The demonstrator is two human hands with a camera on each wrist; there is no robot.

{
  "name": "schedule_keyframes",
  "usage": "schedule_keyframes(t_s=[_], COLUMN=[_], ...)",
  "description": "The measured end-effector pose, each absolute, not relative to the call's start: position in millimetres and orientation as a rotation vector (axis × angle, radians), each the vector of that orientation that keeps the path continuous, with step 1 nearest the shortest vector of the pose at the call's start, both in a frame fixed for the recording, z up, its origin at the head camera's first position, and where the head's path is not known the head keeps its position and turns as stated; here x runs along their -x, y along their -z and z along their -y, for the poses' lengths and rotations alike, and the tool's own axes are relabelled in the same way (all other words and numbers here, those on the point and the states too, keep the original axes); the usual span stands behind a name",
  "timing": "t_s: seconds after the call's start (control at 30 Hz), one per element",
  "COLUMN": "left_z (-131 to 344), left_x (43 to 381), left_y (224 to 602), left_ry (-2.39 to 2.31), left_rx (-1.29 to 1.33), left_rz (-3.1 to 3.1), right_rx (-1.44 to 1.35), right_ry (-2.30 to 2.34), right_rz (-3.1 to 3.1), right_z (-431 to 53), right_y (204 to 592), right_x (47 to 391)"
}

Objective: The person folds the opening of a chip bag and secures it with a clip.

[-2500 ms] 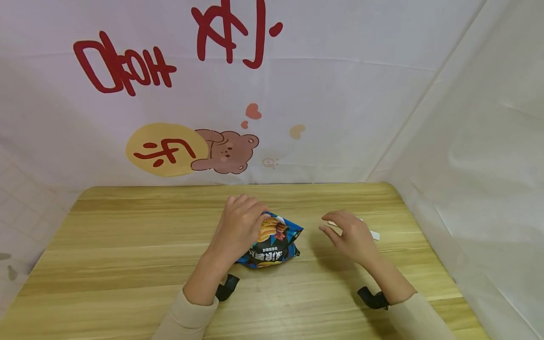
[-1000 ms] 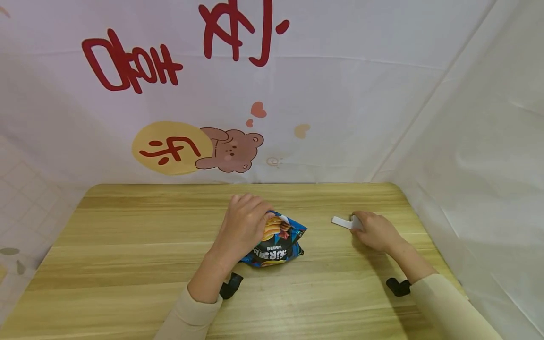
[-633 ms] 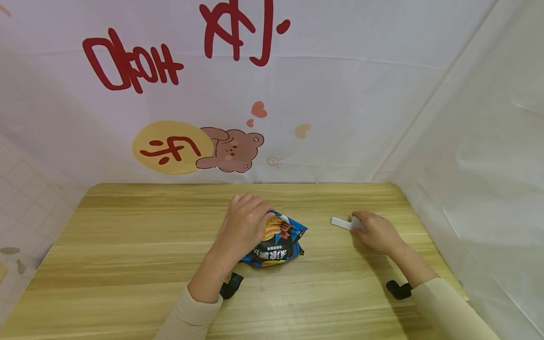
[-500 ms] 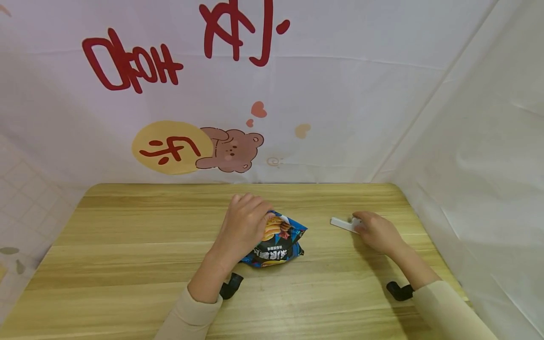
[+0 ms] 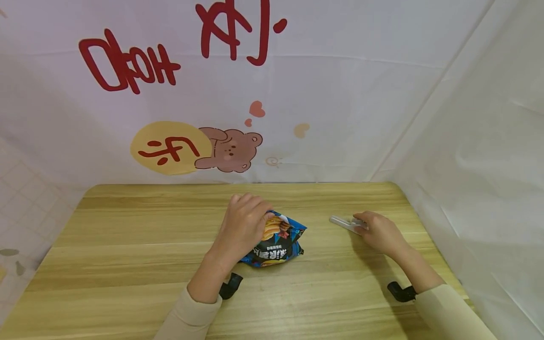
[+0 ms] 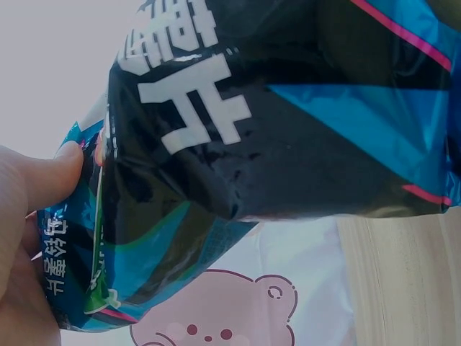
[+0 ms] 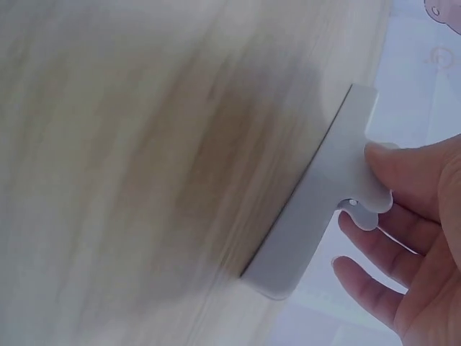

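A blue and black potato chip bag (image 5: 274, 243) stands near the middle of the wooden table. My left hand (image 5: 243, 226) grips its top edge; in the left wrist view the thumb (image 6: 61, 169) presses on the bag's folded end, and the other fingers are mostly behind it. To the right, my right hand (image 5: 380, 232) pinches a white plastic bag clip (image 7: 313, 198) by its handle tabs, between thumb and fingers. The clip's long straight bar points left toward the bag, and its jaws look closed along the bar.
The wooden table (image 5: 140, 264) reaches back to a white curtain (image 5: 340, 85) printed with red characters and a bear. Another pale curtain (image 5: 488, 189) borders the right side. A black wrist mount (image 5: 231, 286) sits under each forearm.
My right hand has moved right, taken hold of the bag clip from the table and tilted it slightly. My left hand keeps its grip on the chip bag, nearly unmoved.
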State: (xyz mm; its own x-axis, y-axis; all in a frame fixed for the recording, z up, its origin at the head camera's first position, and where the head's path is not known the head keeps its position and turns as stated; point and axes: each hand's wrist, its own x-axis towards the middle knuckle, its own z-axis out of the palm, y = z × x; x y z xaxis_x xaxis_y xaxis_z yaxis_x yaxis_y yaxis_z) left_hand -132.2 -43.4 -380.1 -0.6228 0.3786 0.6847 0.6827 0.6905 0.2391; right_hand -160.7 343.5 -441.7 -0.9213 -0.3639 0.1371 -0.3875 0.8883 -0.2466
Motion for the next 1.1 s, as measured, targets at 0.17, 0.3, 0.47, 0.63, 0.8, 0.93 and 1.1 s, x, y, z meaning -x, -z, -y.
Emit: schedule_keyframes(t_s=[0.17,0.3,0.47,0.63,0.8,0.93,1.1], left_z=[42.8,42.6,42.7,42.6,43.2,43.7,43.7], left_x=[131.6,131.8,131.5,131.6,131.3,130.8,130.8], left_y=[378.6,378.5,378.1,377.9,378.2,378.5,378.4], left_ry=[0.648,0.649,0.648,0.652,0.659,0.655,0.657], left_rx=[0.804,0.806,0.803,0.805,0.809,0.811,0.817], left_rz=[2.303,2.304,2.3,2.291,2.294,2.302,2.29], right_rx=[-0.576,-0.592,-0.626,-0.663,-0.672,-0.639,-0.664], right_ry=[-0.415,-0.437,-0.481,-0.54,-0.588,-0.657,-0.737], right_rz=[2.984,2.955,2.884,2.812,2.749,2.727,2.656], right_z=[-341.5,-339.6,-334.3,-326.4,-317.8,-309.0,-299.0], right_y=[438.1,437.5,436.0,431.2,425.1,418.6,412.4], right_x=[159.7,159.1,157.9,154.1,149.4,143.6,138.5])
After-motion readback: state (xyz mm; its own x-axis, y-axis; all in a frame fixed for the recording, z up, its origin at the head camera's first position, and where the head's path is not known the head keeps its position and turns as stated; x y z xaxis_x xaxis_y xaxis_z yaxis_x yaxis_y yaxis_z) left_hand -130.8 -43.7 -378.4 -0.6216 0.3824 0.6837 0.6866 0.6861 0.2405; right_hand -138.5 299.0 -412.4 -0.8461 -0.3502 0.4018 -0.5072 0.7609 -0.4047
